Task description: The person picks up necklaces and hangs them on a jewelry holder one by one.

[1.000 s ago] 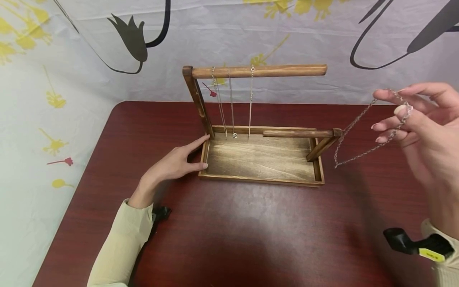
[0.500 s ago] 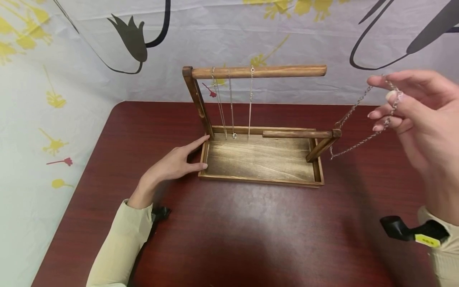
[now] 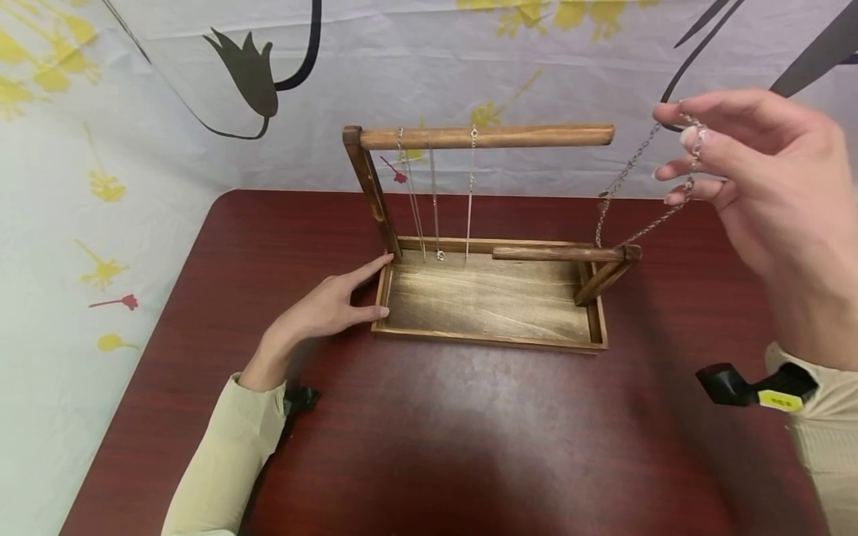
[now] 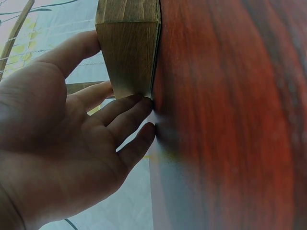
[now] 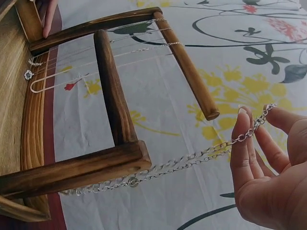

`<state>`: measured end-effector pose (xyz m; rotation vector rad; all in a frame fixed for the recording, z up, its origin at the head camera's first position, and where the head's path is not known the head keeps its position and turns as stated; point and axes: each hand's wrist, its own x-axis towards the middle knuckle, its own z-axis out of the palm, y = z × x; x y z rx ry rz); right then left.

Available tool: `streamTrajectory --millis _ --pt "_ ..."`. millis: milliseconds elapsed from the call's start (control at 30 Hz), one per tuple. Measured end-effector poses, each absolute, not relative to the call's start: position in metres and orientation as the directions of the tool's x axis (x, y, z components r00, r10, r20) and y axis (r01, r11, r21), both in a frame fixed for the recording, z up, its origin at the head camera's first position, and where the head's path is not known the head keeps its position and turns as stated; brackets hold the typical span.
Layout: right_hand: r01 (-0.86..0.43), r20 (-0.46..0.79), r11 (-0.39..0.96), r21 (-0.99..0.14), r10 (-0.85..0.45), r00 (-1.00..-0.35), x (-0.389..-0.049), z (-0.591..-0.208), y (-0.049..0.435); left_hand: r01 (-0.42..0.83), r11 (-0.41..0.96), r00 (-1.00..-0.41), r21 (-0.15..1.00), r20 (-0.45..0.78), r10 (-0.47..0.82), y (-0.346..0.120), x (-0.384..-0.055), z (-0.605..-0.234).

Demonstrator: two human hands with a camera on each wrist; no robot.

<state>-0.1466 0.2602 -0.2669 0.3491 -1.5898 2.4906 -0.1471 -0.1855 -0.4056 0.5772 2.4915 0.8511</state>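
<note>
My right hand [image 3: 771, 164] holds a silver chain necklace [image 3: 694, 160] draped over raised fingers, with the thumb against it. The chain hangs in a loop to the left, its lowest part hidden behind the lower bar of a wooden jewelry stand [image 3: 496, 333]. Seen from the right wrist, the necklace [image 5: 242, 137] stretches beneath that short bar. My left hand [image 3: 322, 304] rests at the stand's left end, thumb and forefinger touching the tray wall. In the left wrist view, the other fingers [image 4: 129, 117] lie fairly straight near the tray's underside.
Several thin necklaces [image 3: 469, 193] hang from the stand's upper bar [image 3: 543, 135], towards its left half. That bar's right end is free. A shorter bar [image 3: 550, 254] stands lower at the right. Behind the dark red table [image 3: 469, 424] is a patterned cloth [image 3: 415, 45].
My right hand has moved left and up with the necklace, bringing the hanging loop from beside the stand to behind its lower bar. My left hand stays at the tray's end.
</note>
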Motion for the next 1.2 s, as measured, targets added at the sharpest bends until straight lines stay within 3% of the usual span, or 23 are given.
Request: streamTrajectory --millis 200,700,967,1200 --pt "-0.191 0.237 -0.485 -0.853 -0.034 -0.971 -0.151 -0.263 0.254 0.234 0.722 -0.817 0.651 -0.271 0.509 -0.185 -0.147 -0.406" --pt "-0.181 0.235 -0.457 -0.871 -0.064 -0.970 -0.161 -0.254 0.234 0.246 0.729 -0.815 0.639 -0.271 0.513 -0.184 -0.147 -0.404" --pt "-0.227 0.268 -0.372 -0.900 -0.062 -0.961 -0.163 -0.250 0.219 0.246 0.734 -0.818 0.633 -0.271 0.508 -0.184 -0.147 -0.404" --pt "-0.171 0.231 -0.365 -0.915 -0.128 -0.965 -0.165 -0.249 0.208 0.250 0.733 -0.822 0.632 -0.261 0.506 -0.183 -0.147 -0.405"
